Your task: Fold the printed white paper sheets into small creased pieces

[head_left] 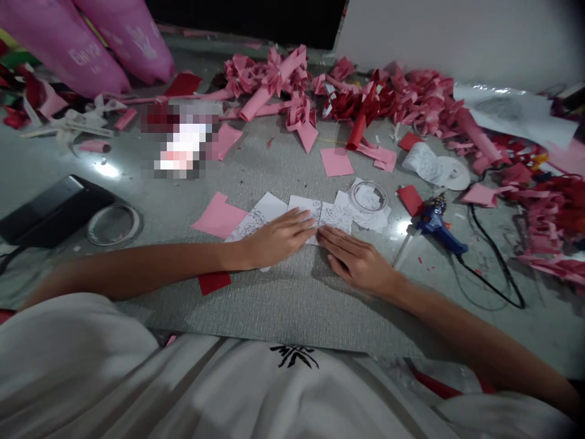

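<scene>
Both my hands press on white paper pieces (304, 202) with dark line patterns, laid side by side on the grey table. My left hand (278, 239) lies flat with its fingers stretched to the right across the paper. From the other side, my right hand (359, 259) rests with extended fingers on the patterned paper (336, 214), its fingertips close to those of the left. Another patterned sheet (256, 216) is partly under my left hand. A pink paper piece (220, 216) lies left of it, and a roll of tape (368, 197) sits on white scraps behind my right hand.
A blue glue gun (441, 228) with a black cord lies at right. Pink and red paper flowers (274, 79) crowd the back. At left are a tape roll (114, 224), a black box-like device (55, 210) and pink bottles (132, 42). A red square (214, 283) lies near my left forearm.
</scene>
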Available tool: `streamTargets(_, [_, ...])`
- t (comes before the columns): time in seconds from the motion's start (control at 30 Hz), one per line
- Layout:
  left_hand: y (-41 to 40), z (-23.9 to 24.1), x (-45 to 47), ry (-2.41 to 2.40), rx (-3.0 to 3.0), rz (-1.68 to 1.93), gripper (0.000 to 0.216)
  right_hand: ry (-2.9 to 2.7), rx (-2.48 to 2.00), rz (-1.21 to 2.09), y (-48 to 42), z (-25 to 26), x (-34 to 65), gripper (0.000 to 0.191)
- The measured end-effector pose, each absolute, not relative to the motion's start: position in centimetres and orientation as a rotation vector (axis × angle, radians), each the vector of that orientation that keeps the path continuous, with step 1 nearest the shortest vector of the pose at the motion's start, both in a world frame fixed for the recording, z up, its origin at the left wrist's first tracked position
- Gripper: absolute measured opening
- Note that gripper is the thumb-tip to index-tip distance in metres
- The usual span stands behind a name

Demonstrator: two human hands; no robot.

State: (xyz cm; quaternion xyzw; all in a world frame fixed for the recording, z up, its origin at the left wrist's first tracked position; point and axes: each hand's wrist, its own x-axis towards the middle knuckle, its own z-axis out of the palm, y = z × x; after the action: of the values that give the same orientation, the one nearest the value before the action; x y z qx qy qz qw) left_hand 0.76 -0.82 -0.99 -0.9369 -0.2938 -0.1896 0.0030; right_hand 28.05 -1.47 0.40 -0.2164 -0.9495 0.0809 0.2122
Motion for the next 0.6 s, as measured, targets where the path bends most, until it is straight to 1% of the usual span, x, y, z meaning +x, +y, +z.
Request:
streamTargets(0.1, [-1.0, -1.2, 0.9, -0.894, -2.959, -0.633, 0.031, -2.652, -0.611, 0.253, -1.5, 0.5, 28.0, 0.053])
streamTargets(0.2, [-1.2, -1.3, 0.9, -0.932, -2.997, -0.633, 0.034, -2.679, -0.625, 0.225, -1.6, 0.9, 27.8, 0.050])
streamTargets(0.33, [-1.3, -1.3, 0.6, -0.925, -3.054, -0.597, 0.035, -2.716, -0.658, 0.115, -1.7, 1.3, 27.7, 0.044])
streamTargets(0.6, [-1.2, -1.1, 0.5, -0.902, -2.919, -0.744, 0.027, -2.730, -0.678, -0.109, -2.5, 2.2, 28.2, 0.033])
